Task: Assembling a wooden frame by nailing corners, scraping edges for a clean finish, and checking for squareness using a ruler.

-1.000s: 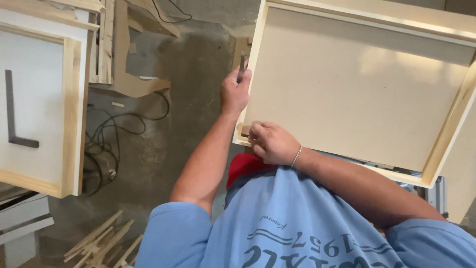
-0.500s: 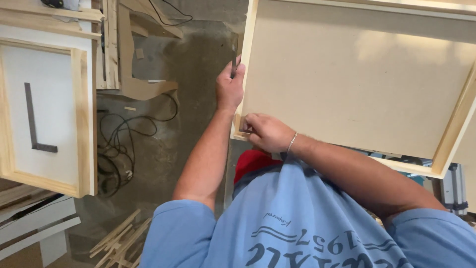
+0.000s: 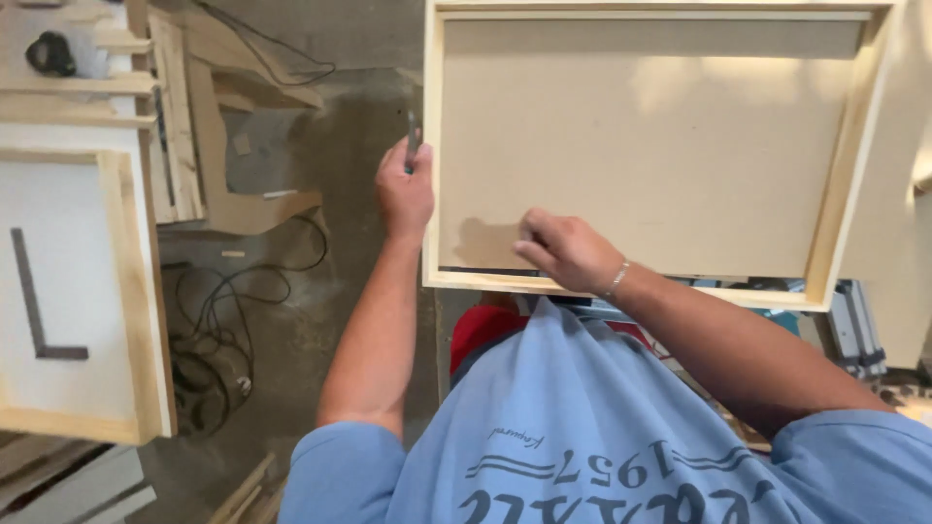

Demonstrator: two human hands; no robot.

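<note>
since a moment ago the right hand (image 3: 568, 250) has slid rightward, pressing flat on the panel of the wooden frame (image 3: 432, 146), while the left hand (image 3: 404, 189) stays clenched on a dark tool (image 3: 413, 136) at its left edge.

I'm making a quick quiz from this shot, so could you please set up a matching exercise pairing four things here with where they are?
Things:
1. left hand
2. right hand
3. metal square
4. cables

Places:
A. on the floor
B. flat on the white panel at far left
C. inside the wood frame, on its brown board
D. at the frame's outer left edge, gripping a dark tool

Pairs: 1-D, 2-C, 3-B, 4-A
</note>
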